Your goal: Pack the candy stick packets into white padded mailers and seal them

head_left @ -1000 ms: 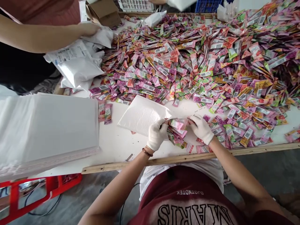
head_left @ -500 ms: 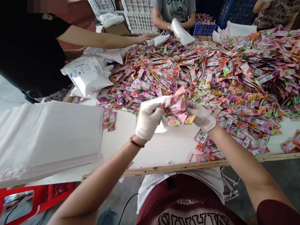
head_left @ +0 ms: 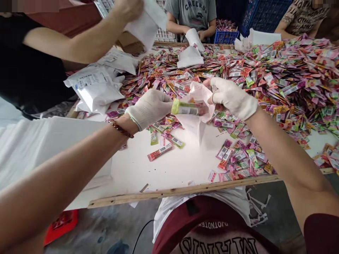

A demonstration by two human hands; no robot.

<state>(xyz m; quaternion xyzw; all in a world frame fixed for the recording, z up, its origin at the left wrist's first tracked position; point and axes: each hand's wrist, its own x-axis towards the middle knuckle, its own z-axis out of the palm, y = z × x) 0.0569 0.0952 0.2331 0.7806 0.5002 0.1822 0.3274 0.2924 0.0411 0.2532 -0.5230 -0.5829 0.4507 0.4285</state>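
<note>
My left hand (head_left: 150, 107), in a white knit glove, is closed, its fingertips at the end of a yellow-green stick sachet (head_left: 188, 108). That sachet's far end lies in the mouth of a white plastic bag (head_left: 194, 128). My gloved right hand (head_left: 234, 97) pinches the bag's rim from the right and keeps the mouth spread. Under the bag, several loose sachets (head_left: 160, 152) lie on the white table (head_left: 180, 173). More lie in a small group (head_left: 239, 160) below my right hand. What is inside the bag is mostly hidden.
A large sachet heap (head_left: 286, 81) covers the table's back and right. Flat white bags (head_left: 60, 141) are stacked at left, with filled bags (head_left: 92, 86) behind. A person in black (head_left: 34, 60) lifts a white bag; another in grey (head_left: 194, 16) stands opposite. The table's wooden edge (head_left: 185, 191) is near me.
The bunch of sachets between my hands is gone from view; one sachet now reaches into the bag. My hands moved apart, the right one up onto the bag's rim. The person in black raised an arm.
</note>
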